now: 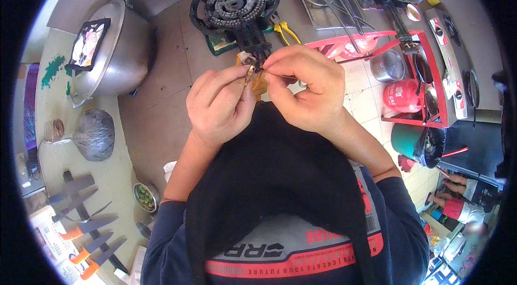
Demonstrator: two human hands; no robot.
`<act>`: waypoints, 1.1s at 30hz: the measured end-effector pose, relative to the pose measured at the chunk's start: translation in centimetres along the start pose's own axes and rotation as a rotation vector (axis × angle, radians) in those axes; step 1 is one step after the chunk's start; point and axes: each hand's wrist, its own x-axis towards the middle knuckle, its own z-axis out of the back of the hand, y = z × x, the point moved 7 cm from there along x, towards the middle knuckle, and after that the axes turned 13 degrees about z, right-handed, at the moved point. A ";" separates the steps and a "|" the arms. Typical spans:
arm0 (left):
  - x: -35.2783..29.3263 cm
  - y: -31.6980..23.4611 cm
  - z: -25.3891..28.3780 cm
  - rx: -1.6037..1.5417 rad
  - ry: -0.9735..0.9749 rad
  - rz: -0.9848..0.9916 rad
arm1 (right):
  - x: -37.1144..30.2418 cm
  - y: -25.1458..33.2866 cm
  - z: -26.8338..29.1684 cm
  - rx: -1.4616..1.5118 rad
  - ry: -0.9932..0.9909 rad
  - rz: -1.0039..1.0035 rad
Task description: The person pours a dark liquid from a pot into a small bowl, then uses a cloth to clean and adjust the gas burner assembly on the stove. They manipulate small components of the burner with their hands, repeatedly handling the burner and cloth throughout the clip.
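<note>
My left hand [218, 102] is closed in a pinch on a small brass-coloured fitting [249, 75], held upright between thumb and forefinger. Close beside it, my right hand [312, 86] pinches a thin wire [280, 75], whose near end points at the fitting. Whether the wire touches the fitting or enters it is too small to tell. Just beyond both hands stands a black cast-iron gas burner [235, 8], its stem reaching toward me. Pliers with yellow handles [285, 31] lie to the right of that stem. Something yellow shows partly behind my fingers.
At the left, a large lidded metal pot [126, 48] stands by a counter with several knives [81, 223] and a bowl of green produce [144, 197]. A metal tray [318, 18] with utensils is at the back right. Beside it is a red stand [385, 119]; two people are far right.
</note>
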 end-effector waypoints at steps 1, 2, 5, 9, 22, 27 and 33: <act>0.0 0.0 0.0 0.016 0.007 -0.003 | 0.0 0.0 -0.1 -0.005 0.005 -0.005; -0.1 0.0 0.1 0.019 -0.001 -0.024 | 0.1 -0.1 -0.2 -0.010 0.011 -0.010; -0.1 0.1 0.1 0.025 -0.021 -0.059 | 0.3 0.3 -0.3 -0.042 0.018 0.036; -0.1 0.3 0.2 0.034 -0.023 -0.049 | 0.6 0.4 -0.6 -0.044 0.030 0.032; -0.1 0.4 0.2 0.015 -0.005 -0.074 | 0.2 -0.7 -1.1 0.027 0.051 -0.078; 0.0 0.6 -0.1 0.032 0.009 -0.044 | -0.1 -1.3 -1.0 0.000 0.068 -0.114; -0.3 0.6 0.1 0.056 0.017 0.035 | -0.4 -1.6 -0.7 -0.003 0.053 -0.150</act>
